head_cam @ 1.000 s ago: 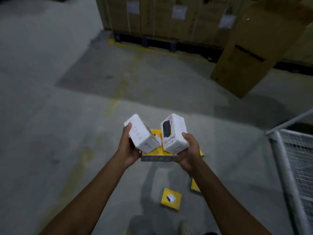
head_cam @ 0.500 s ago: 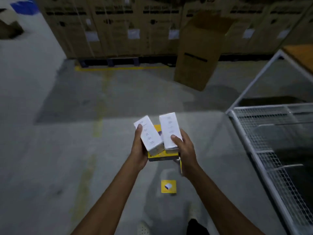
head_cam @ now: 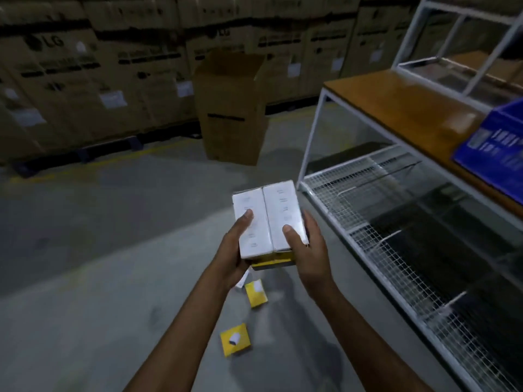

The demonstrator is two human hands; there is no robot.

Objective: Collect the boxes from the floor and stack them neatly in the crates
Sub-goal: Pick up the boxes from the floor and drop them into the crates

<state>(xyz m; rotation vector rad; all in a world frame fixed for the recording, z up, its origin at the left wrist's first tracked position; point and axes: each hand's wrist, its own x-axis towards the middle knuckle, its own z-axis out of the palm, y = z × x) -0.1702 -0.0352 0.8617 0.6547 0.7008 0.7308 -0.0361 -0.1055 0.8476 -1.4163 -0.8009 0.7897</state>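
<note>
- Underfoot, two loose boxes lie on the floor (head_cam: pixel 85 278): the near yellow box (head_cam: pixel 235 338) and the far yellow box (head_cam: pixel 256 292). The print on their tops is blurred.
- A white item just beside the far yellow box is mostly hidden behind the left wrist and cannot be identified.
- The left hand (head_cam: pixel 235 250) grips the held stack from the left, with its thumb pressed on the left white box (head_cam: pixel 250 222). Its fingers are out of sight beneath the stack.
- The right hand (head_cam: pixel 310 250) grips from the right, with its thumb on the right white box (head_cam: pixel 283 210). Its fingers (head_cam: pixel 311 224) are curled along the side.
- The white boxes lie side by side, touching, on a held yellow box (head_cam: pixel 273 261). Only its near edge shows. The lettering is illegible.
- The stack is held above the floor, near the wire rack (head_cam: pixel 368 222).
- The wooden desk (head_cam: pixel 396 108) carries a blue crate (head_cam: pixel 492 148). The crate is cut off at the right edge and its interior is not visible.
- An open carton (head_cam: pixel 232 108) stands before the stacked cartons (head_cam: pixel 85 80), which are dim and blurred.
</note>
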